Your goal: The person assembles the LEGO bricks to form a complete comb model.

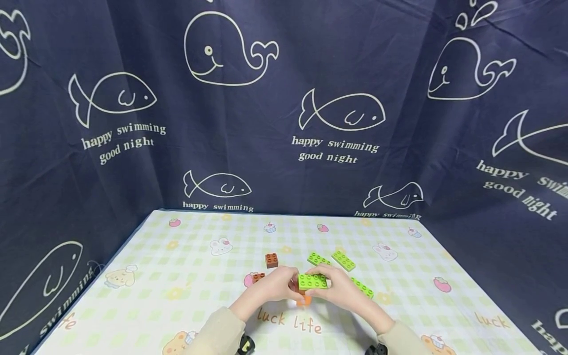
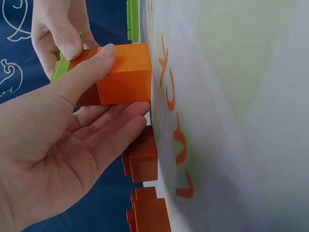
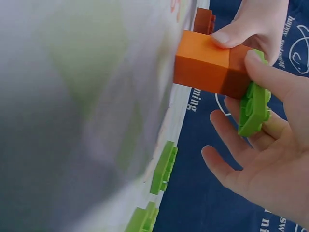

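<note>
A large orange toy building brick (image 2: 124,72) stands on the table with a brown brick (image 3: 237,72) on top of it. Across the top lies a flat green brick (image 1: 312,281), studs up, one end jutting out past the brown one. My left hand (image 1: 281,284) pinches the stack near the seam of orange and brown, its thumb on the near face and its fingers around the far side. From the other side my right hand (image 1: 339,286) holds the green brick, thumb by the brown brick's edge and some fingers under the overhanging end.
Left of the stack sit two brown bricks (image 1: 271,260), one partly behind my left arm. Several flat green bricks (image 1: 343,261) lie behind and right of the stack. The patterned tablecloth (image 1: 146,296) meets a dark blue curtain (image 1: 275,148) at the back.
</note>
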The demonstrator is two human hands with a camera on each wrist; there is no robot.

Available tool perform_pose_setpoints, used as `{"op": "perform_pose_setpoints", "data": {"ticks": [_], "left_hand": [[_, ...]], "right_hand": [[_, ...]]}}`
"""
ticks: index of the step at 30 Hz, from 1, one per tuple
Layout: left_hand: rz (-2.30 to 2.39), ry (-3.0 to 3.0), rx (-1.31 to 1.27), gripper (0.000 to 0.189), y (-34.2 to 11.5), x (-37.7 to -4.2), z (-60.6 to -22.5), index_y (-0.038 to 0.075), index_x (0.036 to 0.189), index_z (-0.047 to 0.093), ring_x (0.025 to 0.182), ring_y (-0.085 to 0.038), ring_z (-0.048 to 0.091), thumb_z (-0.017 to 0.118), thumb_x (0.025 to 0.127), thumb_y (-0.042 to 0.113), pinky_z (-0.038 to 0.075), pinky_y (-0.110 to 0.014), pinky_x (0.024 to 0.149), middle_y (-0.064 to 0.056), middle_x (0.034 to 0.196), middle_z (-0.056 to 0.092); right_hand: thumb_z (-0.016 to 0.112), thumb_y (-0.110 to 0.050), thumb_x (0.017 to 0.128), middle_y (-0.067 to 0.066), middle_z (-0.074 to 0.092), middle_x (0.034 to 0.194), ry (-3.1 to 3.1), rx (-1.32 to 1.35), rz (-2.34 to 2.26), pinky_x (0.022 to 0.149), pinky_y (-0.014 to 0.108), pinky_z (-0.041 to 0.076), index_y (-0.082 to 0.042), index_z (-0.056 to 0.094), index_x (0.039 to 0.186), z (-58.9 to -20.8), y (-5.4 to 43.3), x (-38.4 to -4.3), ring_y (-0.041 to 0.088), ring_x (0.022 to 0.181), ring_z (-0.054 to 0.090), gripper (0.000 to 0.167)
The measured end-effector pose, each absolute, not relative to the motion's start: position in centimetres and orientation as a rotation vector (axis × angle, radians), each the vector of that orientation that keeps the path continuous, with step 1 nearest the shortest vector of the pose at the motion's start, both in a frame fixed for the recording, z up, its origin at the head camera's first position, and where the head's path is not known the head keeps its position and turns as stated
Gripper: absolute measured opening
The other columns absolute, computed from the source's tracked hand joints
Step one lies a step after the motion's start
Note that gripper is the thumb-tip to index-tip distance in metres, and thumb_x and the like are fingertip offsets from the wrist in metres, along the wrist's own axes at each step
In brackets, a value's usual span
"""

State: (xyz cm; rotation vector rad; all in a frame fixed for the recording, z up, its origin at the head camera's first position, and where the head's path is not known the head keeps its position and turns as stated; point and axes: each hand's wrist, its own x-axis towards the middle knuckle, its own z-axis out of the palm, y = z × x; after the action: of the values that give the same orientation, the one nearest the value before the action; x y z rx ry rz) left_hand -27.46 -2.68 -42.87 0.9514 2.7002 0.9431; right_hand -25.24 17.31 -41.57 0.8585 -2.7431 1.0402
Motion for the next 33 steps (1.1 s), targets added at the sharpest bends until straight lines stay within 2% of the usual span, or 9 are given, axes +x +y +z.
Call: {"op": "perform_pose_setpoints", "data": {"ticks": [5, 10, 17, 22, 33], "left_hand": [[0.944, 2.692, 0.94, 0.029, -2.64, -27.41, -42.77, 0.012, 0.082, 0.056, 0.062, 0.001, 0.049, 0.08, 0.074, 0.026, 0.044, -0.013, 0.059, 0.009, 0.071, 0.056], [0.944, 2.687, 0.939, 0.027, -2.57, -27.38, -42.81, 0.012, 0.082, 0.056, 0.061, 0.001, 0.047, 0.079, 0.074, 0.025, 0.043, -0.014, 0.058, 0.01, 0.07, 0.055], [0.921, 2.703, 0.951, 0.028, -2.48, -27.46, -42.68, 0.011, 0.083, 0.058, 0.061, 0.002, 0.048, 0.079, 0.074, 0.026, 0.044, -0.013, 0.059, 0.01, 0.071, 0.056], [0.927, 2.7, 0.946, 0.026, -2.5, -27.38, -42.45, 0.011, 0.083, 0.058, 0.062, 0.002, 0.049, 0.079, 0.075, 0.024, 0.045, -0.013, 0.06, 0.009, 0.071, 0.058], [1.003, 2.649, 0.982, 0.021, -2.93, -27.21, -41.85, 0.01, 0.085, 0.065, 0.065, 0.003, 0.054, 0.08, 0.074, 0.021, 0.047, -0.012, 0.063, 0.006, 0.075, 0.066]], "right_hand": [[0.074, -0.038, 0.076, 0.007, 0.066, 0.114, -2.748, 0.835, 1.115, 0.088, 0.038, 0.049, -0.008, 0.064, 0.112, -42.02, 17.41, -25.34, 0.026, 0.105, 0.06, 0.048], [0.072, -0.043, 0.076, 0.005, 0.066, 0.113, -2.753, 0.836, 1.132, 0.084, 0.032, 0.049, -0.009, 0.064, 0.111, -42.34, 17.42, -25.42, 0.024, 0.103, 0.06, 0.049], [0.073, -0.04, 0.077, 0.0, 0.066, 0.106, -2.744, 0.842, 1.154, 0.076, 0.024, 0.047, -0.017, 0.064, 0.107, -42.29, 17.33, -25.5, 0.012, 0.091, 0.059, 0.039], [0.073, -0.037, 0.078, -0.003, 0.065, 0.097, -2.735, 0.876, 1.181, 0.071, 0.021, 0.046, -0.017, 0.063, 0.105, -42.22, 17.35, -25.65, 0.005, 0.082, 0.055, 0.035], [0.073, -0.039, 0.078, -0.005, 0.065, 0.094, -2.736, 0.886, 1.189, 0.069, 0.021, 0.044, -0.019, 0.063, 0.104, -42.13, 17.47, -25.6, 0.004, 0.079, 0.052, 0.034]]}}
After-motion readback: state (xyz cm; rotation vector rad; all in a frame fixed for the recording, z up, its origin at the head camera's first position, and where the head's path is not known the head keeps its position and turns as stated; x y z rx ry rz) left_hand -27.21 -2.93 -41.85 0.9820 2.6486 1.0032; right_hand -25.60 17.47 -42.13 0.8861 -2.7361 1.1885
